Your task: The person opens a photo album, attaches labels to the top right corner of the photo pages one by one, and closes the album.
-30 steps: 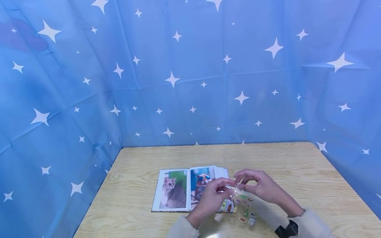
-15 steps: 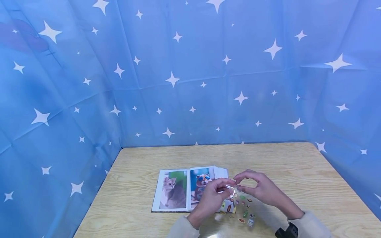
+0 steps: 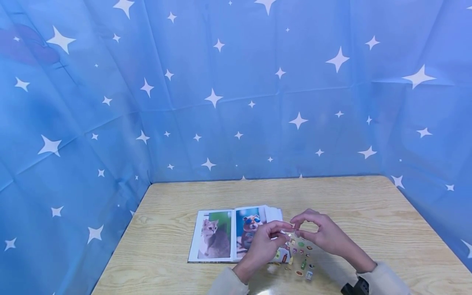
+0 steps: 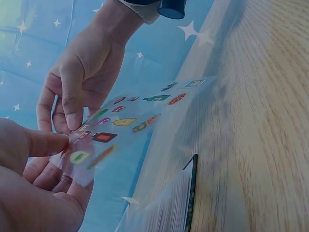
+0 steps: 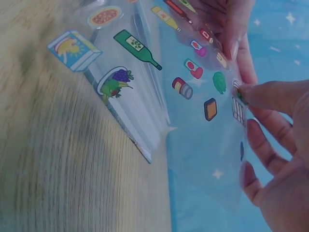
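Note:
A clear sticker sheet (image 3: 303, 264) printed with small food and bottle pictures is held above the table, in front of me. My left hand (image 3: 262, 243) pinches its left edge between thumb and fingers, as the left wrist view of the sticker sheet (image 4: 120, 108) shows. My right hand (image 3: 326, 234) pinches the sheet's far edge. Seen from the right wrist, the thumb of my right hand (image 5: 285, 125) presses on a small sticker (image 5: 240, 94) there, with fingers behind the sheet. Whether that sticker is lifting cannot be told.
An open photo album (image 3: 233, 257) lies on the wooden table (image 3: 155, 241), partly behind my left hand. It shows a cat photo (image 3: 214, 235) and a photo of an animal in sunglasses (image 3: 251, 225). A blue star-printed cloth (image 3: 239, 82) stands around the table.
The near end of the sticker sheet has shifted slightly left. My right fingers have moved only a little at its edge; my left hand has stayed nearly still.

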Tool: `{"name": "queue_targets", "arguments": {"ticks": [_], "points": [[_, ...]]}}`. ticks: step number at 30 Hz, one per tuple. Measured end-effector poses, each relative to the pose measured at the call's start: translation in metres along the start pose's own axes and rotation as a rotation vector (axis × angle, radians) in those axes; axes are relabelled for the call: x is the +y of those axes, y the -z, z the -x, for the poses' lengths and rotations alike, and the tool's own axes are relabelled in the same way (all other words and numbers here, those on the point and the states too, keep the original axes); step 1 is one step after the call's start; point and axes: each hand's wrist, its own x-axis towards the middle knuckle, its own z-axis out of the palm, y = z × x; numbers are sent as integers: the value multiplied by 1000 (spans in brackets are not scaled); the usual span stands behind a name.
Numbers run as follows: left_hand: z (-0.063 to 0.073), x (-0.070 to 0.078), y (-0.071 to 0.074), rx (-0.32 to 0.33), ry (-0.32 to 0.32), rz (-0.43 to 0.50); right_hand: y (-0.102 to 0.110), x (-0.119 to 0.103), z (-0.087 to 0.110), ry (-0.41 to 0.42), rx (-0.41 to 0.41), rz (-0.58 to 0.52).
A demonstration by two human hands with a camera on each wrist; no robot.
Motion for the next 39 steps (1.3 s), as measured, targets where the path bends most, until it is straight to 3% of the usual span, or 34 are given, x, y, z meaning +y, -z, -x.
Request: {"name": "queue_targets", "arguments": {"ticks": [9,39], "points": [[0,0,-2,6,26,2,-1,1,0,44,9,-10],[1,-1,-4,9,96,13,0,4,5,-10,-37,-8]]}}
